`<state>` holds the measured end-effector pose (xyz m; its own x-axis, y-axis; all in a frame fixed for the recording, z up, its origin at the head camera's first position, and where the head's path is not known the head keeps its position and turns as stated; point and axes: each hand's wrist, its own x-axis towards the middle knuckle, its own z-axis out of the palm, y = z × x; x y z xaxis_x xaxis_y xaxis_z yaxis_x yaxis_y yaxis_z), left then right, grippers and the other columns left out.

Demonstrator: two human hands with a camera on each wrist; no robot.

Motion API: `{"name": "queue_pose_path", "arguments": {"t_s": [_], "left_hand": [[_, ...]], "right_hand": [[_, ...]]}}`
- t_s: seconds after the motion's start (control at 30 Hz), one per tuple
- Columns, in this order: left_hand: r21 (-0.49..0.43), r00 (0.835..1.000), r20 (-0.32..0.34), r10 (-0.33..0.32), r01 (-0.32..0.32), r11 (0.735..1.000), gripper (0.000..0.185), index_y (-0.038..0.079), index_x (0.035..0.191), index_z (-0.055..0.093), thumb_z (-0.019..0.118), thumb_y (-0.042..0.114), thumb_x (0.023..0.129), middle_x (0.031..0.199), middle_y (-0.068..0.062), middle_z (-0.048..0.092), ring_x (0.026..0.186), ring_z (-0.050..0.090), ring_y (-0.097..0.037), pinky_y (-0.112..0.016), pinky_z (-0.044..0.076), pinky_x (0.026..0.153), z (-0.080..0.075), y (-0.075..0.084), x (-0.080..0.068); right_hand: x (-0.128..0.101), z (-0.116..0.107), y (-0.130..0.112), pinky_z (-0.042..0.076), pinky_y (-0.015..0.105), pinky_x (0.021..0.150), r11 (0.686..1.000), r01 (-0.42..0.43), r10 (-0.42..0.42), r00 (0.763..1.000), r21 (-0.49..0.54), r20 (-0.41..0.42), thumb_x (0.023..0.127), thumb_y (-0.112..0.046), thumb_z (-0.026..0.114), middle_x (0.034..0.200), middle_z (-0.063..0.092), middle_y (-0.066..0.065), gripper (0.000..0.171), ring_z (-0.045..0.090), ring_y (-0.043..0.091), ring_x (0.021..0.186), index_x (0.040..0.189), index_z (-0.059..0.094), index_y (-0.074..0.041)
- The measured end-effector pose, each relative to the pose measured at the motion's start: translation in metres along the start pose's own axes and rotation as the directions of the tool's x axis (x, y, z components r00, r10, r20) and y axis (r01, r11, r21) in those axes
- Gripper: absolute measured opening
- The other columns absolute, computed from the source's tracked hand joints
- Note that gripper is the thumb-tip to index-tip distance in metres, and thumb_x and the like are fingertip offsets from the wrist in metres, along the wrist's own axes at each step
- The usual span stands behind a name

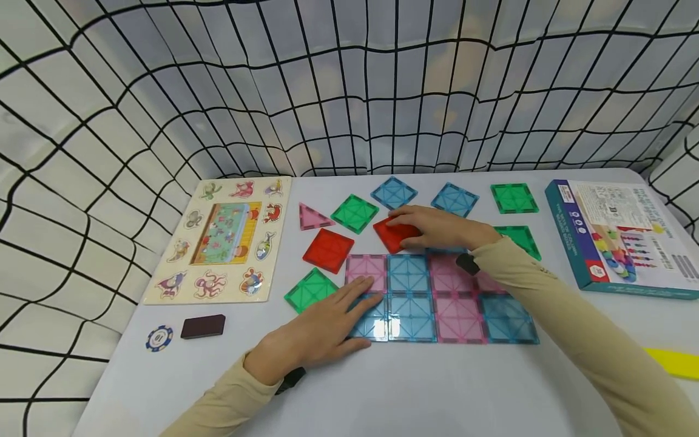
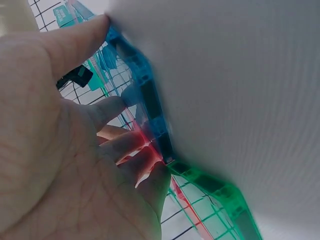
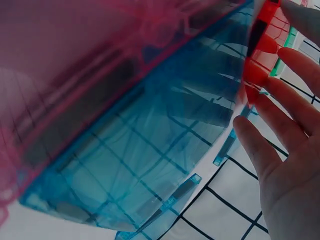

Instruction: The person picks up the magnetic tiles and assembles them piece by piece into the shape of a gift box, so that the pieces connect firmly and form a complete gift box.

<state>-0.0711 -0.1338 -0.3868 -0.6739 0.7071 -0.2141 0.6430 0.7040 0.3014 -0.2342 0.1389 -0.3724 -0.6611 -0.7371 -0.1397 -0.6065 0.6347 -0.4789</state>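
Observation:
Pink and blue square magnetic tiles lie edge to edge in a two-row block, among them a pink tile [image 1: 460, 318] and a blue tile [image 1: 412, 315]. My left hand [image 1: 322, 331] rests on the block's left end, fingers spread and mostly straight; in the left wrist view they touch a blue tile's edge [image 2: 150, 97]. Just behind the block, my right hand [image 1: 437, 227] pinches a red square tile [image 1: 388, 235] between thumb and fingers. The right wrist view shows those fingers against the red tile [image 3: 259, 30]. My right forearm hides part of the block's right end.
Loose tiles surround the block: red [image 1: 329, 250], green [image 1: 311, 290], blue [image 1: 394, 192] and a pink triangle [image 1: 314, 217]. A picture puzzle board [image 1: 177, 282], poker chip [image 1: 159, 338] and dark block [image 1: 202, 326] lie left. Right are a box [image 1: 628, 230] and yellow strip [image 1: 677, 363]. Black netting encloses the table.

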Motion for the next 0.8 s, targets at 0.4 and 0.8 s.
{"name": "queue_pose_path", "arguments": {"t_s": [0.4,0.8], "left_hand": [[-0.017,1.0,-0.003,-0.004,0.004,1.0,0.075,0.014,0.166,0.03,0.06,0.045,0.105,0.173,-0.013,0.019,0.158,0.02,-0.034,-0.05,0.035,0.121,-0.001,0.001,0.0],[-0.015,1.0,-0.011,-0.005,0.005,1.0,0.074,0.014,0.165,0.031,0.061,0.044,0.105,0.173,-0.014,0.021,0.158,0.022,-0.035,-0.051,0.036,0.12,0.001,0.002,0.0]], "right_hand": [[-0.012,0.002,0.009,0.048,0.055,0.108,0.998,0.007,-0.011,0.998,-0.067,-0.063,0.097,-0.021,0.077,0.139,0.058,0.018,0.051,0.052,0.037,0.13,0.14,0.063,0.002],[-0.038,0.001,0.028,0.04,0.06,0.114,0.996,-0.059,0.055,0.996,-0.066,-0.068,0.1,-0.019,0.073,0.143,0.054,0.02,0.054,0.046,0.041,0.137,0.146,0.056,0.005]]}}
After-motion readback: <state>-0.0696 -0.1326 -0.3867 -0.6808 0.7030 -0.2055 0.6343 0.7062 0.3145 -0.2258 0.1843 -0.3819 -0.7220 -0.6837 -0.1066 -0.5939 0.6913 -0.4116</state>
